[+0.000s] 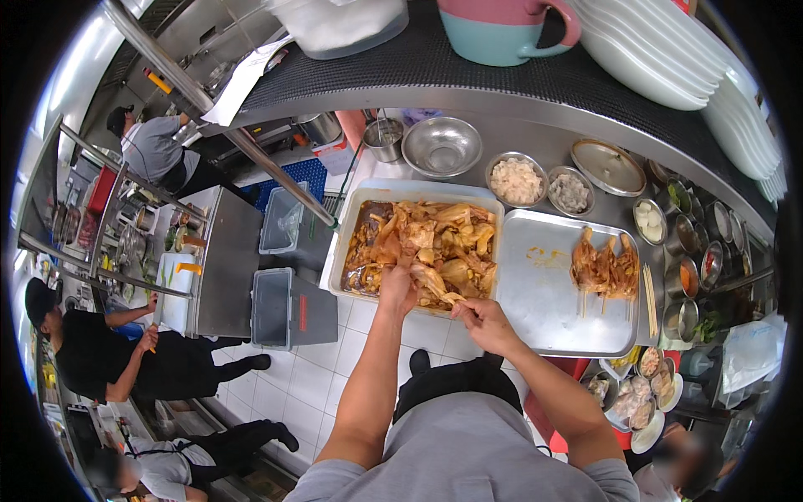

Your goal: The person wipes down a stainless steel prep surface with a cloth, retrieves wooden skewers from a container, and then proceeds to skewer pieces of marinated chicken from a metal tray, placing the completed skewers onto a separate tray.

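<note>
A piece of marinated poultry (428,280) is stretched between my hands above a plastic tub. My left hand (399,288) grips its thick part. With finger and thumb my right hand (482,319) pinches the narrow end; whether a skewer is also in those fingers cannot be seen. The white tub (419,189) below holds many more poultry pieces in brown marinade. On its right lies a metal tray (539,301), stained with a little sauce. Several skewered poultry pieces (605,267) rest at that tray's right end, and bare wooden skewers (650,301) lie along its right rim.
Behind stand a colander (442,147), bowls of pale chopped food (516,180) and a lid (608,167). Seasoning containers (682,276) line the right. A shelf (376,85) overhangs the bench, carrying a mug (502,31) and plates (646,50). A co-worker (119,351) with a knife works left.
</note>
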Demonstrator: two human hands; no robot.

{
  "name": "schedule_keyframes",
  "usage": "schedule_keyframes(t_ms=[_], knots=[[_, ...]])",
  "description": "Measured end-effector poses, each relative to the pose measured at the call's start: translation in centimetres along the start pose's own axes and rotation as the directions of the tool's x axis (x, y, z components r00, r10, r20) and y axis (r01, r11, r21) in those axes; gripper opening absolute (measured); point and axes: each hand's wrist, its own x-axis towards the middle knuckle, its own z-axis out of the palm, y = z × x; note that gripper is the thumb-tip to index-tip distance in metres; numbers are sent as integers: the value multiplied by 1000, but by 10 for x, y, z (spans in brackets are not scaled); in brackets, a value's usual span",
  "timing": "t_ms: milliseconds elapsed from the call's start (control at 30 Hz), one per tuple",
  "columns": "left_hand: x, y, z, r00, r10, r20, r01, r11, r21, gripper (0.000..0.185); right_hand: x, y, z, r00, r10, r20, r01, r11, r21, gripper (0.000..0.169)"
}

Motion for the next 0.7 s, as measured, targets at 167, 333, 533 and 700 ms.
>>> schedule_keyframes(t_ms=[167,333,533,700], knots=[[-1,9,-5,982,-128,137,152,970,-187,33,3,-9,2,974,208,92,-221,961,164,19],[-3,13,-16,985,-143,100,147,988,-43,33,5,-13,0,993,74,92,-73,997,-16,23],[-12,25,-13,977,-210,45,206,975,85,26,12,-23,-8,982,116,148,-106,992,-75,23],[-11,31,-14,965,-254,65,249,965,78,27,16,-29,-11,940,241,241,-292,935,202,21]])
